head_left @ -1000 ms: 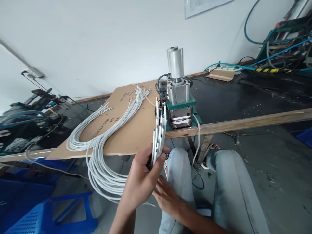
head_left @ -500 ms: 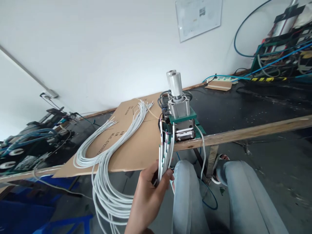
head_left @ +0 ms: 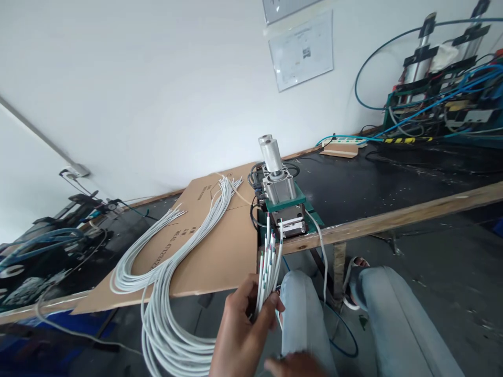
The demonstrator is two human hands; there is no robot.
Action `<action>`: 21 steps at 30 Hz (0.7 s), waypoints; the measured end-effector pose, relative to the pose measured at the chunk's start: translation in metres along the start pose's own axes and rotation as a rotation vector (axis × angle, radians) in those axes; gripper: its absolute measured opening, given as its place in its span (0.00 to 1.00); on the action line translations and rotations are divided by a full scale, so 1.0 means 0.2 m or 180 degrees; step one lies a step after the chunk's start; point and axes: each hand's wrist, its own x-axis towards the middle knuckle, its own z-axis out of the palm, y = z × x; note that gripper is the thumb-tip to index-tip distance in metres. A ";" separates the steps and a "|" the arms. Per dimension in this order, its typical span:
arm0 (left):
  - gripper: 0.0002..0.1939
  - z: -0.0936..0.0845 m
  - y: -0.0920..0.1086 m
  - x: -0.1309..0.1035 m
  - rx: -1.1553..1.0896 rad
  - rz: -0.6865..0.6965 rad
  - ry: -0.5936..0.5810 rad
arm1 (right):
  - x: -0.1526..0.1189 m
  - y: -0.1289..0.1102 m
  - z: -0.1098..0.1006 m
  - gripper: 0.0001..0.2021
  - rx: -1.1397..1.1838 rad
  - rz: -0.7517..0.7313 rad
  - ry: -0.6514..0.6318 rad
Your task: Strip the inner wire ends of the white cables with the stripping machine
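Observation:
My left hand (head_left: 245, 324) is closed around a bundle of white cables (head_left: 269, 267), their ends pointing up. Coloured wire tips, some green and some red, show at several of these ends. Just beyond the tips stands a small pneumatic machine (head_left: 281, 191) with a silver cylinder body, a knurled top and a green plate, at the table's front edge. My right hand (head_left: 296, 365) shows only in part at the bottom edge, smeared by motion; its fingers cannot be read. Long loops of white cable (head_left: 176, 262) lie on the cardboard and hang over its front edge.
A flat cardboard sheet (head_left: 220, 262) covers part of the black table (head_left: 353, 183), which has a wooden front edge. More machinery with blue hoses (head_left: 424, 89) stands at the right; other equipment (head_left: 47, 246) is at the left. A power strip (head_left: 346, 140) lies near the wall.
My right hand has come into view at the bottom edge. The view has shifted, so the scene sits lower. My left hand still holds the cable bundle in front of the machine.

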 end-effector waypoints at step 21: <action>0.14 0.02 0.01 0.04 0.0263 0.0194 0.0295 | 0.20 -0.20 -0.34 0.22 0.2077 0.0365 0.0744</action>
